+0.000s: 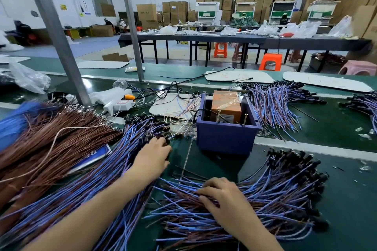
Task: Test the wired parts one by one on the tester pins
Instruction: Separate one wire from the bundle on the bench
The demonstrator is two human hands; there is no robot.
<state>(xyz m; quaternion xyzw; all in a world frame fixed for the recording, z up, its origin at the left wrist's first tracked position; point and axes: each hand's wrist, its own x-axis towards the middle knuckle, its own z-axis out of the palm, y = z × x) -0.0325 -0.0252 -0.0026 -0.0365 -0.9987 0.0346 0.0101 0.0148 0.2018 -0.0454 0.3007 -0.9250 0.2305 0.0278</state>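
Observation:
A purple tester box (224, 138) stands mid-bench with an orange block inside and two upright metal pins (219, 116) at its front rim. Left of it lies a big pile of blue-and-brown wired parts (114, 169) with black heads. My left hand (152, 159) reaches into that pile, its fingers curled round a black-headed part near the pile's far end. A second pile of wired parts (285, 193) lies at the front right. My right hand (222, 199) rests on its wire ends with bent fingers, gripping nothing that I can see.
A heap of brown wires (51, 134) fills the left. More blue wired parts (275, 101) lie behind the tester on the right. A white power strip (118, 105) and a grey post (61, 46) stand at the back left. A thin metal rod (186, 159) lies before the box.

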